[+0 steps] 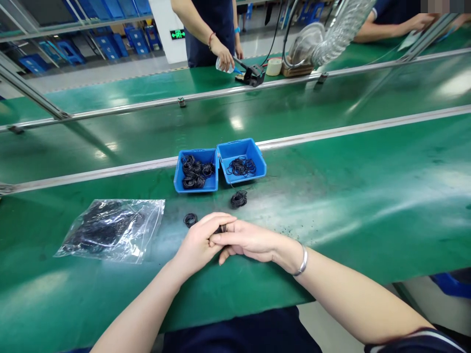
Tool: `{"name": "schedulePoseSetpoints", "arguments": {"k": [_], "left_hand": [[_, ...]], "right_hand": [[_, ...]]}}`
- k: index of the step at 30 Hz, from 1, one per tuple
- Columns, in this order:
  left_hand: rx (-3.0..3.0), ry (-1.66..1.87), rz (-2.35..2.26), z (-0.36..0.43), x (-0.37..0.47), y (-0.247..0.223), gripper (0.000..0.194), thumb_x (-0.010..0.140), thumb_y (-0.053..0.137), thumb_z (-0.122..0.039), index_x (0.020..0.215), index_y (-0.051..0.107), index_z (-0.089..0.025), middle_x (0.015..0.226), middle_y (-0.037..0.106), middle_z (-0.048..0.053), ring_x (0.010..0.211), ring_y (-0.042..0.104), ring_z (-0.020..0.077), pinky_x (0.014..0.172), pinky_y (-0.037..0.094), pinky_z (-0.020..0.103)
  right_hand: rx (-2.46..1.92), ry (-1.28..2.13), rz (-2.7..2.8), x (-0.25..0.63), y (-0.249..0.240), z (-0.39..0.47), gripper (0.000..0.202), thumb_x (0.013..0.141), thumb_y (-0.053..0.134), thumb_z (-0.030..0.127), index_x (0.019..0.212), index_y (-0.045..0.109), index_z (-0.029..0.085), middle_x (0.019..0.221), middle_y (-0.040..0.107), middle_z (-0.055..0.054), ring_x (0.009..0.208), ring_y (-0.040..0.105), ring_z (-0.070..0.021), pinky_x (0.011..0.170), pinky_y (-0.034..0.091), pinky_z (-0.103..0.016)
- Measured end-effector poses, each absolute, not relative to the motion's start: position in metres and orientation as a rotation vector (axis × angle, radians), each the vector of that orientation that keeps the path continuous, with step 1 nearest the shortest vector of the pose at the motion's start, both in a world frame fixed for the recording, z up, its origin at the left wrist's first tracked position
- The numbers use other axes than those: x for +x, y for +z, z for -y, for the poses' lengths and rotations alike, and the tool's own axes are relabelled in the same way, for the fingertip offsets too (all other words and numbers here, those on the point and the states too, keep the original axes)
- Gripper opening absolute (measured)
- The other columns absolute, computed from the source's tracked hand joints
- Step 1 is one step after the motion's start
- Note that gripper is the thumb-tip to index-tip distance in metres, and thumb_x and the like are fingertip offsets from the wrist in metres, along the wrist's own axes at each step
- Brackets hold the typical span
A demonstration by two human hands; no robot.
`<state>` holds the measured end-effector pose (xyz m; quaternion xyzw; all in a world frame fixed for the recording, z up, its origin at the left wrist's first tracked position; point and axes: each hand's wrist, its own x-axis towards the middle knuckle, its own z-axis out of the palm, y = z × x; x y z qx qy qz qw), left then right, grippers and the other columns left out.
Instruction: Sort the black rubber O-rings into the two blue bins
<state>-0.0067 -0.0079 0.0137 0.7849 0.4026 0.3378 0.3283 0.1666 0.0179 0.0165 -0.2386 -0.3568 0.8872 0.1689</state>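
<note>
Two blue bins (237, 149), black loops (243, 167) in each; clear bag (149, 223), dark contents (105, 223); both hands' fingers (219, 218) gripping black bundle (222, 229).

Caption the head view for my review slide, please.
Left hand and right hand together hold black loops near two blue bins; plastic bag at left.

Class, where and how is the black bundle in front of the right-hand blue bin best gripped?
Probably pinch the black bundle by its outer left and right edges, coming from the near side: it lies low and roundish on the green table, with the blue bin just beyond.
</note>
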Motion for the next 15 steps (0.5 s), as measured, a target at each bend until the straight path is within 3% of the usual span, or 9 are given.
{"name": "schedulePoseSetpoints", "arguments": {"k": [3, 6, 12, 15], "left_hand": [[2.039, 0.941, -1.149, 0.009, -0.007, 0.014, 0.027, 0.086, 0.061, -0.013, 0.112, 0.065, -0.02, 0.109, 0.069, 0.009, 0.103, 0.066, 0.0213, 0.091, 0.054, 0.036], [2.02, 0.95, -1.217, 0.01, -0.009, 0.016, 0.025, 0.085, 0.062, -0.014, 0.109, 0.066, -0.021, 0.105, 0.069, 0.009, 0.103, 0.065, 0.0221, 0.092, 0.054, 0.037], [1.704, 0.778, -1.041, 0.011, -0.024, 0.027, 0.047, 0.087, 0.058, -0.016, 0.133, 0.057, -0.024, 0.136, 0.053, 0.013, 0.124, 0.057, 0.025, 0.1, 0.053, 0.036], [1.539, 0.789, -1.009, 0.009, -0.032, 0.031, 0.039, 0.09, 0.053, -0.018, 0.127, 0.063, -0.022, 0.132, 0.054, 0.013, 0.119, 0.062, 0.0228, 0.097, 0.055, 0.033]], "right_hand": [[-0.627, 2.547, 1.017, 0.17, 0.02, -0.02, 0.023, 0.084, 0.076, 0.033, 0.096, 0.072, 0.014, 0.098, 0.064, -0.005, 0.089, 0.064, -0.0129, 0.074, 0.058, -0.025], [-0.6, 2.572, 1.013, 0.171, 0.022, -0.021, 0.025, 0.086, 0.074, 0.037, 0.095, 0.071, 0.014, 0.093, 0.064, -0.004, 0.091, 0.065, -0.0156, 0.072, 0.059, -0.027], [-0.677, 2.514, 1.021, 0.172, 0.024, -0.023, 0.026, 0.088, 0.071, 0.04, 0.089, 0.068, 0.014, 0.098, 0.063, -0.005, 0.088, 0.065, -0.0145, 0.07, 0.057, -0.026], [-0.71, 2.477, 1.071, 0.173, 0.027, -0.024, 0.029, 0.091, 0.066, 0.044, 0.094, 0.067, 0.014, 0.101, 0.063, -0.007, 0.091, 0.066, -0.0173, 0.068, 0.057, -0.026]]}}
